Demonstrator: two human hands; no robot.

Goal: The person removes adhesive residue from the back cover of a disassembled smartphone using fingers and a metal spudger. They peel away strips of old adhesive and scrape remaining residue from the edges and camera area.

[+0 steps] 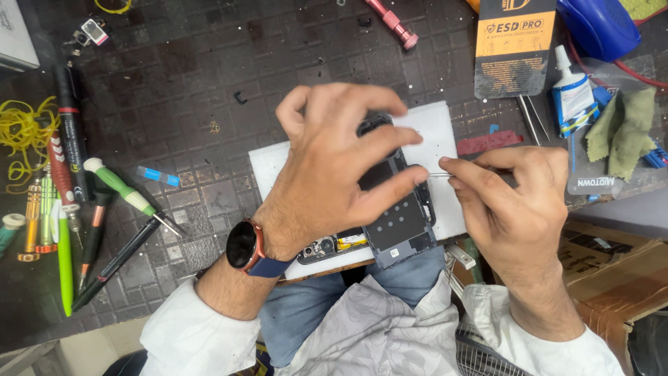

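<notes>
The opened phone (398, 226) was laid on a white pad (438, 139) at the near edge of the dark workbench (188, 76), its back removed and its dark inner plate left bare. It was pinned down by the left hand (334, 167), which was spread over its upper half; the fingers were stretched across the frame, and the fingertips (417, 174) were pressed at the phone's right edge. A dark watch with a blue strap (245, 247) was worn on that wrist.

A thin metal tool (437, 175) was pinched tight in the right hand (511, 202), between thumb and forefinger, and its fine tip was held right at the phone's right edge, just beside the left fingertips. Whether metal was actually touched by the tip could not be told.

Further out, a row of screwdrivers and pens (69, 202) was lined up on the left of the bench, with a heap of yellow rubber bands (24, 132) behind it. On the right, a small glue bottle (572, 90), a green cloth (626, 132) and a black-and-orange packet (515, 45) were set, well apart from the phone. A pink tool (393, 21) was left at the far edge.
</notes>
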